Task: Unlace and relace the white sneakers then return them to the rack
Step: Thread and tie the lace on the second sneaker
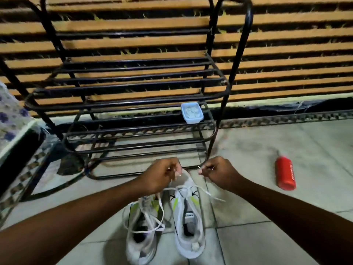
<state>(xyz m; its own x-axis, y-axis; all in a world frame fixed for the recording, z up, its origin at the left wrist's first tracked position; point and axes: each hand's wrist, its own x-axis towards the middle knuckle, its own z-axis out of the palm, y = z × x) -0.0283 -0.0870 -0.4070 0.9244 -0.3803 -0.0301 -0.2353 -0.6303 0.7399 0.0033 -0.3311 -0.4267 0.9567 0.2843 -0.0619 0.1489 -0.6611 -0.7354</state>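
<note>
Two white sneakers sit side by side on the tiled floor right in front of the black metal rack, toes pointing at it. Both hands are over the toe end of the right sneaker. The left hand has its grip curled tight around one end of the white lace, and the right hand looks like it's pinching the other end, though it's a bit blurry there. The left sneaker has its lace hanging in loose loops. There's a small blue tub on a lower rack shelf and a red bottle lying on the floor off to the right
</note>
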